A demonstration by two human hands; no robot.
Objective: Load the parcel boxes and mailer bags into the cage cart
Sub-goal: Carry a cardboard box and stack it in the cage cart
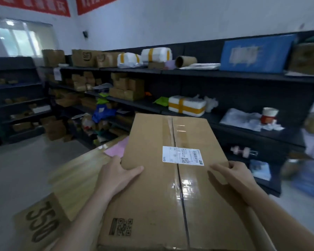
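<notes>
A large brown cardboard parcel box [156,187], taped along its middle seam and bearing a white shipping label, fills the centre of the head view, held up in front of me. My left hand [116,175] grips its left edge, thumb on top and fingers curled under the side. My right hand [234,172] grips the right edge the same way. No cage cart is in view.
Below left lie a wood-patterned flat box [76,180], a pink mailer bag [116,149] and a brown box marked 350 [38,221]. Dark shelving [198,73] full of parcels runs along the back and right. Grey floor [25,169] lies to the left.
</notes>
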